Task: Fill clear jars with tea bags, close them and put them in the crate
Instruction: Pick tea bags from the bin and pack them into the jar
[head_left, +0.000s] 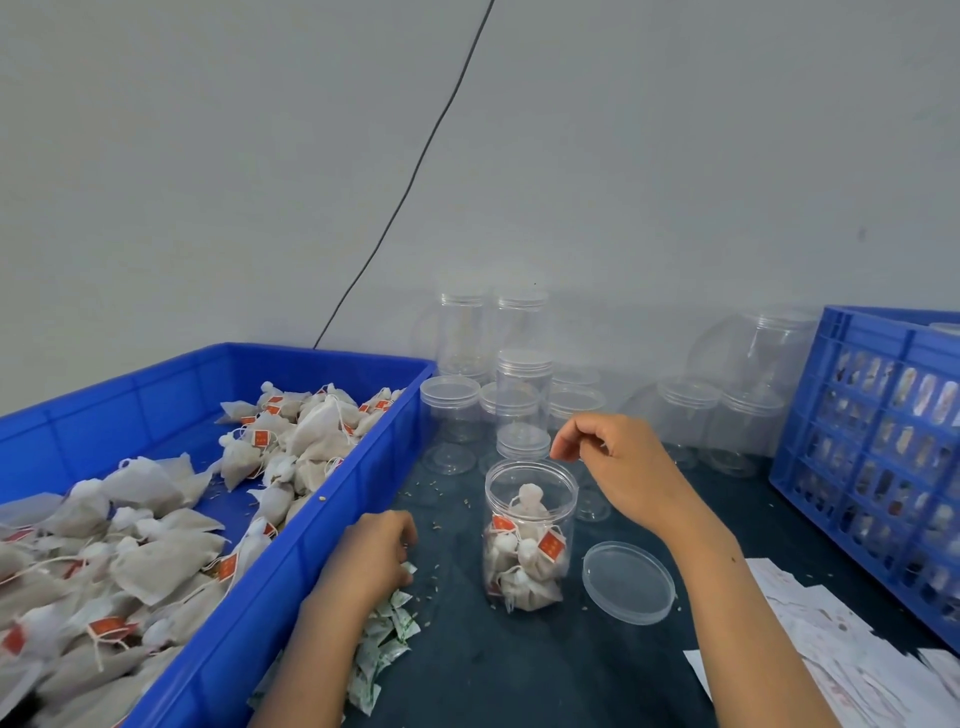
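Note:
An open clear jar (530, 488) stands on the dark table, about half full of tea bags with red tags. Its clear lid (628, 582) lies flat just to its right. My right hand (618, 467) hovers above and right of the jar mouth, fingers loosely curled, nothing seen in them. My left hand (371, 551) rests left of the jar, fingers curled onto a pile of small white-and-green sachets (384, 639). A large blue bin (291, 551) at left holds many loose tea bags (156, 545). The blue slotted crate (872, 447) stands at right with filled jars inside.
Several empty clear jars (522, 400) with lids stand stacked against the grey wall behind the open jar. Paper slips (831, 639) lie at the lower right. A black cable (415, 171) runs down the wall. Tea crumbs dot the table.

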